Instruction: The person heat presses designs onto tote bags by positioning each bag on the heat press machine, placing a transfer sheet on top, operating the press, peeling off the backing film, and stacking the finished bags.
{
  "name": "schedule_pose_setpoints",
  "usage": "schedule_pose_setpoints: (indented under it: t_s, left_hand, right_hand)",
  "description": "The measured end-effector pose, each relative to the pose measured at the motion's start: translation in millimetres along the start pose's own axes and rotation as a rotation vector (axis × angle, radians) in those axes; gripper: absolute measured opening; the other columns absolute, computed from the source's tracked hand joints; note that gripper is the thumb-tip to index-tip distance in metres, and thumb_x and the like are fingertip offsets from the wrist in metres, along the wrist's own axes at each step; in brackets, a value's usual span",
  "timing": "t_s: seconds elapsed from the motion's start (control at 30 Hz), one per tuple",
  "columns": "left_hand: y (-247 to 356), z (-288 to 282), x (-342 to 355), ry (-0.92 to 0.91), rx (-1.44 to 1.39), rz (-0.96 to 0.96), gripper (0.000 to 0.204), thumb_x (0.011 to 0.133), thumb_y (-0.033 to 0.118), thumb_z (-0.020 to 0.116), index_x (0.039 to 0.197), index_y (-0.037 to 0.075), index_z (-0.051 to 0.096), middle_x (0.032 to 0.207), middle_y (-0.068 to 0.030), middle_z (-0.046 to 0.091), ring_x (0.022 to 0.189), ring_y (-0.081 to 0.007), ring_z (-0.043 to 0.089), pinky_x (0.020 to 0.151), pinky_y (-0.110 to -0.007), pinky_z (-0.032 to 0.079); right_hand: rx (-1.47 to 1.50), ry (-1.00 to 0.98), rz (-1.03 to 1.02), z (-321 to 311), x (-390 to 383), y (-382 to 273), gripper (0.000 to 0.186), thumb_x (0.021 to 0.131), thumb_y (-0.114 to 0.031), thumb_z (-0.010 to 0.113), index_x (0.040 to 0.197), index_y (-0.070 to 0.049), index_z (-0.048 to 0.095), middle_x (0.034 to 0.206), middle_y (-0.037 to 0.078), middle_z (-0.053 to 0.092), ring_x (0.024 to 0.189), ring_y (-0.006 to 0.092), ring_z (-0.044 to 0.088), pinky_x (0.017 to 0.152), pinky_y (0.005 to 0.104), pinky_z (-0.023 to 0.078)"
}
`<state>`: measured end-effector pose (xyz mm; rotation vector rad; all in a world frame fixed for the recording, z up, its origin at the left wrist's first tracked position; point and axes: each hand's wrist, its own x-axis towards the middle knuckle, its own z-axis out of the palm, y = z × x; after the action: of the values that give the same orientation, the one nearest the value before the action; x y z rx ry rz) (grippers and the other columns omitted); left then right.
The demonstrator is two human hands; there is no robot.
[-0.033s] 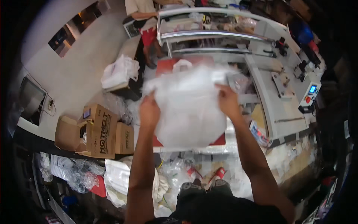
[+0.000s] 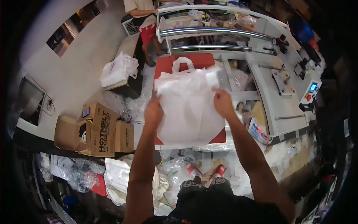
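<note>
A white tote bag (image 2: 188, 115) lies over a red flat board (image 2: 164, 65), its far part bunched, raised and a little blurred. One looped white handle (image 2: 183, 63) reaches past the bag's far edge onto the red. Closed on the bag's left edge is my left hand (image 2: 153, 112), thumb side toward the cloth. My right hand (image 2: 223, 103) pinches the opposite edge, slightly farther up. Both forearms come in from below, wide apart around the bag. The fingertips are partly hidden by the hands.
Right of the board stands a grey machine frame with a control box (image 2: 310, 93). A metal bar (image 2: 220, 33) crosses beyond. At left are an open cardboard box (image 2: 100, 130) and stacked white bags (image 2: 119, 70) on a table. Another person (image 2: 143, 22) stands at the far left.
The bag has come down flatter onto the red board, and its far handle shows more sharply. My hands have drawn slightly closer together.
</note>
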<state>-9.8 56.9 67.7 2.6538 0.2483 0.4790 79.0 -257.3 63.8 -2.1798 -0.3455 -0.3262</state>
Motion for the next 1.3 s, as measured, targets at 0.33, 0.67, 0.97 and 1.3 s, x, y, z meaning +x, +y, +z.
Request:
schedule_pose_setpoints:
  t_s: [0.33, 0.67, 0.97, 1.3]
  left_hand:
    - [-29.5, 62.9, -21.0, -0.173, 0.083, -0.181, 0.043, 0.09, 0.015, 0.057, 0.133, 0.017, 0.057, 0.115, -0.015, 0.061, 0.098, -0.0373, 0.065, 0.081, -0.05, 0.053]
    - [21.7, 96.6, -36.8, -0.205, 0.138, 0.265, 0.06, 0.092, 0.034, 0.052, 0.144, 0.005, 0.044, 0.152, -0.0132, 0.038, 0.142, -0.0396, 0.031, 0.116, -0.054, 0.022]
    - [24.8, 105.9, -35.3, -0.287, 0.094, 0.226, 0.066, 0.092, 0.038, 0.05, 0.149, 0.008, 0.035, 0.158, -0.0111, 0.029, 0.146, -0.038, 0.025, 0.117, -0.054, 0.02]
    - [23.6, 104.9, -29.4, -0.327, 0.037, 0.2, 0.07, 0.09, 0.039, 0.052, 0.15, 0.008, 0.035, 0.158, -0.0129, 0.03, 0.145, -0.04, 0.025, 0.116, -0.055, 0.021]
  right_hand:
    - [-0.294, -0.016, -0.064, 65.4, -40.5, 47.2, 0.03, 0.084, -0.009, 0.063, 0.113, -0.009, 0.07, 0.09, 0.015, 0.062, 0.088, 0.0351, 0.057, 0.08, 0.0454, 0.048]
    - [-0.17, -0.341, -0.383, 137.0, -14.3, 7.6, 0.026, 0.085, -0.02, 0.061, 0.103, -0.002, 0.066, 0.118, 0.017, 0.059, 0.114, 0.0365, 0.053, 0.096, 0.0488, 0.043]
    - [-0.397, -0.157, -0.431, 223.6, 128.4, 43.1, 0.036, 0.086, -0.03, 0.062, 0.111, -0.003, 0.062, 0.116, 0.018, 0.059, 0.116, 0.0352, 0.05, 0.098, 0.0505, 0.04]
    - [-0.473, -0.137, -0.22, 241.5, 189.8, 44.3, 0.044, 0.097, -0.038, 0.048, 0.076, -0.006, 0.07, 0.074, 0.017, 0.067, 0.076, 0.0348, 0.066, 0.081, 0.0496, 0.048]
